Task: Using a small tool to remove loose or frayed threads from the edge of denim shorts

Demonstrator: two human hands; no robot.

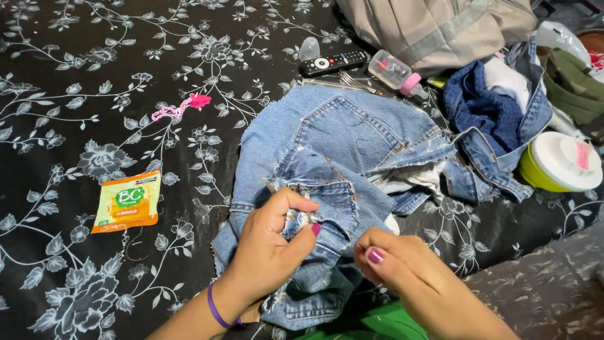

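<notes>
A piece of light blue denim jeans [327, 145] with a back pocket lies bunched on a black cloth with a white flower print [75, 126]. My left hand [270, 245] is shut on a frayed fold of the denim near its lower middle, thumb pressed against the fabric; a purple band circles that wrist. My right hand [402, 264] sits just right of it, fingers pinched together close to the denim edge; whether something thin is held between them I cannot tell. Nails on both hands are painted pink.
An orange and green sachet [127, 201] lies at the left and a pink plastic chain piece [179, 107] above it. Behind the denim are a black remote [332, 63], a fork [355, 82], a small bottle with a pink cap [393, 70], a beige bag [440, 25], more denim and clothes [497, 113], and a green bowl with a white lid [560, 164].
</notes>
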